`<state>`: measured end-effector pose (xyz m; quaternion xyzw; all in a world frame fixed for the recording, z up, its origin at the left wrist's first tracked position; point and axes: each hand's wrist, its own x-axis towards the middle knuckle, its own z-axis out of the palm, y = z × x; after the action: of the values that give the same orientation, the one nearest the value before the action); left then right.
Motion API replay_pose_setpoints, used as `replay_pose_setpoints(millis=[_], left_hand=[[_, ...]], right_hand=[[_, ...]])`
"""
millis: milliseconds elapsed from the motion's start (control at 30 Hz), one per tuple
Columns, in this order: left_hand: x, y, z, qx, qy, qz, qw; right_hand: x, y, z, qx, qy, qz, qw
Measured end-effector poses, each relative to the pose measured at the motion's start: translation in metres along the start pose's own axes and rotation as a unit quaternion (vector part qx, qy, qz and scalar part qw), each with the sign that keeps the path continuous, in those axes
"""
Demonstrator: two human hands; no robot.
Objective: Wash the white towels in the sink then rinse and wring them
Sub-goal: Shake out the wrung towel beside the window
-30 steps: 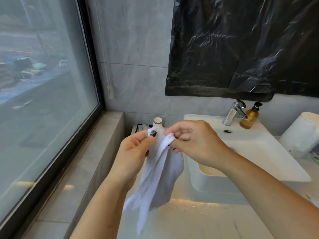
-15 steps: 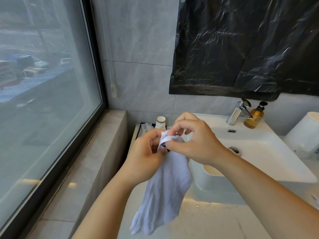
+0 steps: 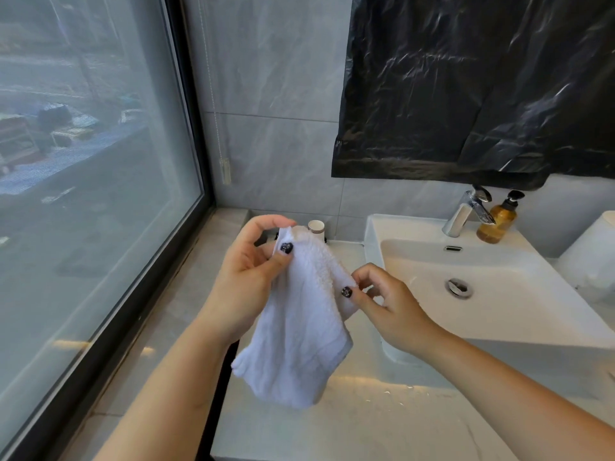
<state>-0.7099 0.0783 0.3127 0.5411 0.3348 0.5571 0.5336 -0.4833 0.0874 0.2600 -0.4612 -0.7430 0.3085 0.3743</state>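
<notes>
A small white towel [image 3: 301, 331] hangs in the air over the counter, left of the sink [image 3: 519, 314]. My left hand [image 3: 248, 281] pinches its top corner between thumb and fingers. My right hand [image 3: 386, 306] pinches the towel's right edge, lower down and closer to the basin. The towel's lower half droops freely between my forearms. The white basin looks dry and holds nothing; its drain [image 3: 458, 287] is visible. A chrome tap [image 3: 467, 211] stands at the back rim.
An amber pump bottle [image 3: 497, 221] stands beside the tap. A white container [image 3: 592, 257] sits at the far right. A small white cup [image 3: 316, 226] stands behind the towel. A large window [image 3: 86, 194] fills the left. Black plastic sheeting [image 3: 482, 84] covers the wall above the sink.
My hands have drawn apart: the right hand slid from the top corner down the towel's right edge, spreading the cloth. The view has swung slightly right.
</notes>
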Motion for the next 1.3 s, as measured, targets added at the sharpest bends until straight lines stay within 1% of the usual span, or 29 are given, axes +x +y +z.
replay_pose_setpoints(millis=[67, 133, 167, 233, 300, 367, 433, 500, 567, 633, 733, 833, 900, 1000, 1100, 1200, 1300], left_hand=[[0.002, 0.0, -0.006, 0.063, 0.015, 0.001, 0.998], [0.006, -0.001, -0.014, 0.115, 0.043, -0.006, 0.992], [0.008, -0.002, -0.017, 0.126, 0.058, -0.02, 0.99], [0.012, -0.002, -0.019, 0.149, 0.08, -0.049, 0.984], [0.016, -0.001, -0.019, 0.176, 0.085, -0.059, 0.979], [0.018, 0.001, -0.02, 0.15, 0.085, -0.066, 0.983], [0.019, 0.001, -0.023, 0.078, 0.086, -0.071, 0.991], [0.016, 0.001, -0.025, 0.025, 0.077, -0.066, 0.995], [0.013, -0.001, -0.027, -0.007, 0.045, -0.055, 0.997], [0.008, -0.001, -0.03, -0.036, 0.009, -0.042, 0.998], [0.008, 0.002, -0.032, -0.051, -0.017, -0.026, 0.998], [0.012, 0.004, -0.028, -0.046, -0.033, -0.014, 0.998], [0.015, 0.006, -0.026, -0.055, -0.036, -0.012, 0.998], [0.023, 0.006, -0.028, -0.049, -0.026, -0.022, 0.998], [0.037, 0.004, -0.031, 0.003, 0.004, -0.044, 0.999], [0.052, 0.002, -0.03, 0.033, 0.043, -0.075, 0.996], [0.066, 0.003, -0.035, 0.059, 0.062, -0.077, 0.993]], right_hand=[[0.003, -0.005, -0.004, -0.046, 0.011, -0.021, 0.999], [0.006, -0.017, -0.013, -0.073, 0.052, -0.072, 0.993], [0.006, -0.025, -0.017, -0.09, 0.06, -0.102, 0.989], [0.004, -0.042, -0.018, -0.113, 0.028, -0.127, 0.985], [0.005, -0.058, -0.017, -0.134, -0.039, -0.117, 0.983], [0.01, -0.065, -0.021, -0.179, -0.075, -0.141, 0.971], [0.018, -0.07, -0.034, -0.26, -0.09, -0.187, 0.943], [0.024, -0.073, -0.051, -0.324, -0.09, -0.196, 0.921], [0.022, -0.073, -0.063, -0.338, -0.071, -0.196, 0.918], [0.016, -0.074, -0.067, -0.33, -0.037, -0.191, 0.924], [0.012, -0.081, -0.068, -0.308, 0.008, -0.13, 0.943], [0.017, -0.086, -0.069, -0.331, 0.007, -0.042, 0.943], [0.021, -0.088, -0.07, -0.333, 0.013, -0.001, 0.943], [0.029, -0.086, -0.066, -0.325, 0.018, 0.008, 0.945], [0.042, -0.079, -0.054, -0.311, 0.039, 0.007, 0.95], [0.064, -0.07, -0.048, -0.354, 0.077, 0.008, 0.932], [0.087, -0.06, -0.048, -0.289, 0.074, 0.01, 0.954]])
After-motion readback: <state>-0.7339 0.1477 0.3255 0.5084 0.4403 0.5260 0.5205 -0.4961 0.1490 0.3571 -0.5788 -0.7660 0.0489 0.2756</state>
